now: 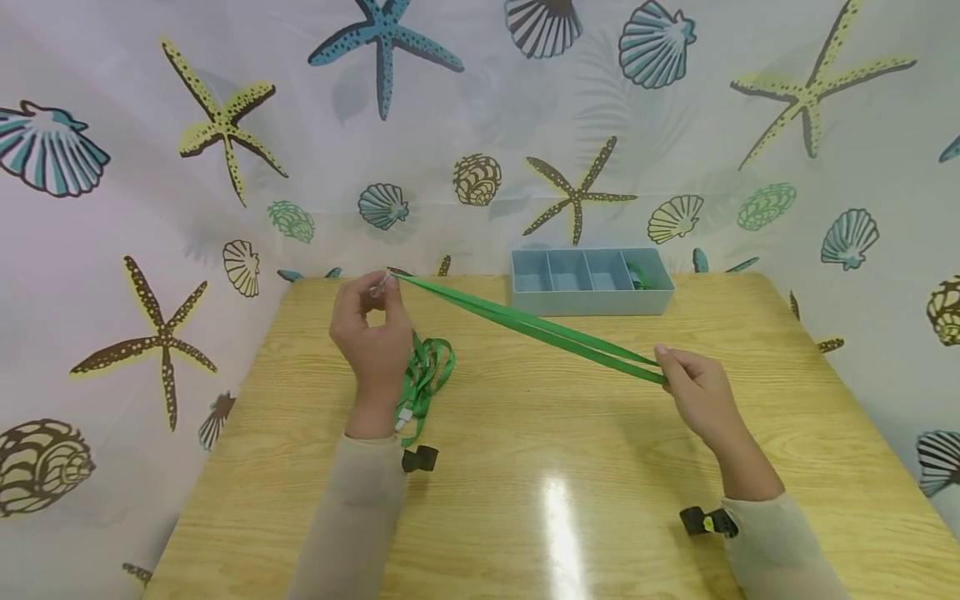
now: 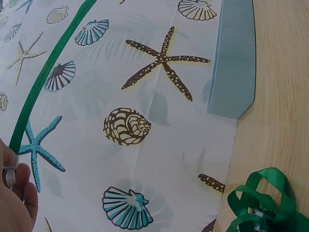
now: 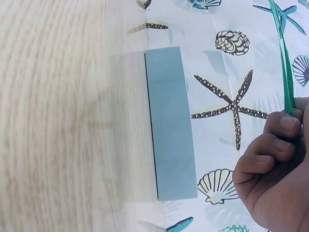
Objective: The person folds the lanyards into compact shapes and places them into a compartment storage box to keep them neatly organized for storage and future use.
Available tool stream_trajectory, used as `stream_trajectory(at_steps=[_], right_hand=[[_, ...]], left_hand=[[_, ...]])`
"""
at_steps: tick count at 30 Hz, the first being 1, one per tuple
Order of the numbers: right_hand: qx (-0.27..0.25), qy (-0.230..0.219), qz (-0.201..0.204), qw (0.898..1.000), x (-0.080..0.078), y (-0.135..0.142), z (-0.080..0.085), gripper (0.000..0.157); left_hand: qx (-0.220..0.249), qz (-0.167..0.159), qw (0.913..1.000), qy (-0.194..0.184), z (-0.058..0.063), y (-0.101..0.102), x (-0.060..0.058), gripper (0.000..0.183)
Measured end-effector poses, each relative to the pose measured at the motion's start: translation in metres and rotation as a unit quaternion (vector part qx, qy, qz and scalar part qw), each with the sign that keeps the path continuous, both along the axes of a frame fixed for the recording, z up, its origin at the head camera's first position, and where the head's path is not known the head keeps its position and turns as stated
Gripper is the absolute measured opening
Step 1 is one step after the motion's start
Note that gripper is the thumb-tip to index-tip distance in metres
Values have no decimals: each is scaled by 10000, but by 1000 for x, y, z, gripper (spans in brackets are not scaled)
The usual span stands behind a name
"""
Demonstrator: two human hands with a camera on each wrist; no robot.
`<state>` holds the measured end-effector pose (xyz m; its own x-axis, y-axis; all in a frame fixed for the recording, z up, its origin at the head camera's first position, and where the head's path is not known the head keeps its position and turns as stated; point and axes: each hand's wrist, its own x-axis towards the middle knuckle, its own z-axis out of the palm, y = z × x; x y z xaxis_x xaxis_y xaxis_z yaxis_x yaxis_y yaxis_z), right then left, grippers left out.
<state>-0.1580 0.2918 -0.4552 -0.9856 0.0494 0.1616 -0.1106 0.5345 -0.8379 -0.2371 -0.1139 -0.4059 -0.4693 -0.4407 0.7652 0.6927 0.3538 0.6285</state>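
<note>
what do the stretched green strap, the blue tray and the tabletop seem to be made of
Strap: probably woven fabric, perhaps polyester, with a slight sheen; it looks thin, flat and ribbon-like.
Tray: likely plastic, smooth and fairly matt, with thin, even walls and dividers.
Tabletop: wood or wood-look laminate, glossy; it shows grain and a bright reflection.

A lanyard (image 1: 487, 310) spans above the worktop (image 1: 525, 433); a lanyard pile (image 1: 427, 375) lies left on it; behind stands a divided box (image 1: 592, 303), strap (image 1: 638, 277) in its rightmost compartment.
</note>
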Motion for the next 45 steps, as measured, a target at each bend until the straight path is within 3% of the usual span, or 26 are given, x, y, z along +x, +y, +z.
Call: stream_trajectory(at_steps=[5,12,22,28,38,45], right_hand=[[-117,3,-243,9996,6,11,-6,66],[-266,62,-401,9988,7,17,-14,65],[-380,5,-764,9964,5,19,-18,46],[-287,104,-592,9978,2,10,-16,38],[-197,333,-282,9989,-4,-12,-9,36],[-374,436,61,9983,-11,-35,0,30]], left_hand=[[318,-17,9995,80,1,-5,-1,14],[107,-144,9998,114,-1,-2,0,16],[88,-547,9981,279,4,7,4,16],[-182,-749,9965,315,3,17,8,12],[-813,-660,9938,386,5,26,13,10],[-1111,-960,9879,505,10,29,15,11]])
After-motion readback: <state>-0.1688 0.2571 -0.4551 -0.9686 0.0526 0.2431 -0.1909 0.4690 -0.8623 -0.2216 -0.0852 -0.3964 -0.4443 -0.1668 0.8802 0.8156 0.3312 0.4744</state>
